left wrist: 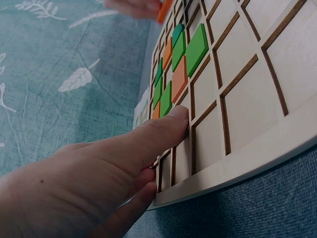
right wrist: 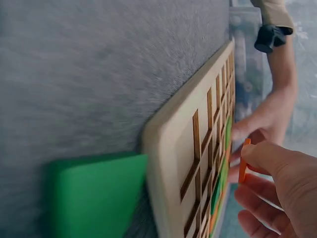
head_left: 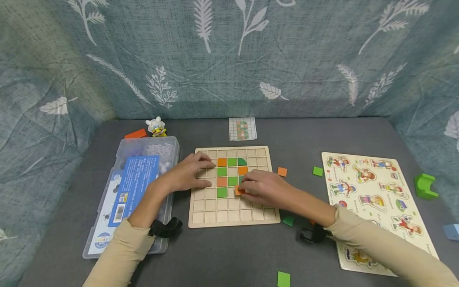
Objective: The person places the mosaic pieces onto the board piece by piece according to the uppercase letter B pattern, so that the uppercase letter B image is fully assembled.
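A wooden grid board (head_left: 211, 218) lies on the dark table, with orange, green and dark green tiles set in several of its cells. My right hand (head_left: 264, 186) pinches an orange square tile (right wrist: 244, 162) between thumb and fingers, over the grid just right of the lowest green tile (head_left: 222, 192). On the board's left side rests my left hand (head_left: 187, 173), its fingers spread. In the left wrist view the left thumb (left wrist: 176, 119) presses the grid beside the tiles, while the other fingers reach to the board's edge.
Behind the board lies a small pattern card (head_left: 242, 128). A clear plastic case (head_left: 172, 159) stands left, with a figurine (head_left: 156, 126) behind it. Loose tiles lie right, including an orange square (head_left: 282, 172) and a green square (head_left: 317, 171). A picture puzzle board (head_left: 333, 191) lies farther right.
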Demonstrator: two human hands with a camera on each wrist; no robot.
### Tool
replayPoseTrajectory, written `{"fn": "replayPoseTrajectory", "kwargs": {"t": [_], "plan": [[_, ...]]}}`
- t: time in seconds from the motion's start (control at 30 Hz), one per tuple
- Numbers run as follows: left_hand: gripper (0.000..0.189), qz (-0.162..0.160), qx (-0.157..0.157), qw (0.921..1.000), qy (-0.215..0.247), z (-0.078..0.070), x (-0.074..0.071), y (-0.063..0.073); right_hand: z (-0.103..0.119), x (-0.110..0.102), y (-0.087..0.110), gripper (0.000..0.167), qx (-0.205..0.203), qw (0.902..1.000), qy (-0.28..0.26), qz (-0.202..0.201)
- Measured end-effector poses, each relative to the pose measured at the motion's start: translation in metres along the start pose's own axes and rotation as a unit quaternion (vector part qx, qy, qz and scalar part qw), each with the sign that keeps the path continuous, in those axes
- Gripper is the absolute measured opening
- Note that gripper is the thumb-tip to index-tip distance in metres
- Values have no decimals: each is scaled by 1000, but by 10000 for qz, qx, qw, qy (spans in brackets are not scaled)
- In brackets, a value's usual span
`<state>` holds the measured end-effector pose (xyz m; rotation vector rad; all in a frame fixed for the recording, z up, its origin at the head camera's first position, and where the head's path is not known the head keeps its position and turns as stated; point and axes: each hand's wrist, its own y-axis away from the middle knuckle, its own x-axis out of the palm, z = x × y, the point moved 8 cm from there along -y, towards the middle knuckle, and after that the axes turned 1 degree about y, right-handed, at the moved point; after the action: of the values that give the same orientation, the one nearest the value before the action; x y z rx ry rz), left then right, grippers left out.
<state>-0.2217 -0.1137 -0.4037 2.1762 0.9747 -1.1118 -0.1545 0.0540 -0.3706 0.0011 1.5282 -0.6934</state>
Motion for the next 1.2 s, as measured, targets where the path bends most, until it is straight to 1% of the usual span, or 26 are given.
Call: {"fn": "replayPoseTrajectory", "kwargs": {"t": [0.1,0.23,0.4,0.57,0.7,0.83,0.9,0.97,1.03,1.13,1.2], "plan": [[50,16,-17,10000,14,0,-1,0,0,8,-12,8,1,9999,-81,138],[49,67,-48,10000,40,-1,-1,0,3,16,-19,8,-64,9995,-67,311],[50,76,-47,10000,31,-2,-1,0,5,19,-18,8,-125,9991,209,348],[50,79,-54,10000,4,-3,-3,1,7,19,-17,8,-171,9984,455,292],[50,130,-55,9999,12,-2,-2,1,8,20,-16,6,-184,9986,431,250],[50,138,-48,9999,25,-1,-1,1,8,23,-15,5,-167,9986,376,321],[50,121,-58,9999,27,-1,-1,1,7,20,-13,6,-109,9989,307,337],[50,107,-53,9999,15,-1,-1,1,3,12,-8,9,31,9993,249,265],[51,105,-49,9999,16,-2,-1,1,-5,-1,2,12,314,9992,218,132],[51,97,-30,9999,3,-2,-1,0,-24,-22,27,18,900,9959,116,-27],[52,103,-43,9999,3,-2,-1,0,-35,-31,47,21,1252,9921,60,-31]]}}
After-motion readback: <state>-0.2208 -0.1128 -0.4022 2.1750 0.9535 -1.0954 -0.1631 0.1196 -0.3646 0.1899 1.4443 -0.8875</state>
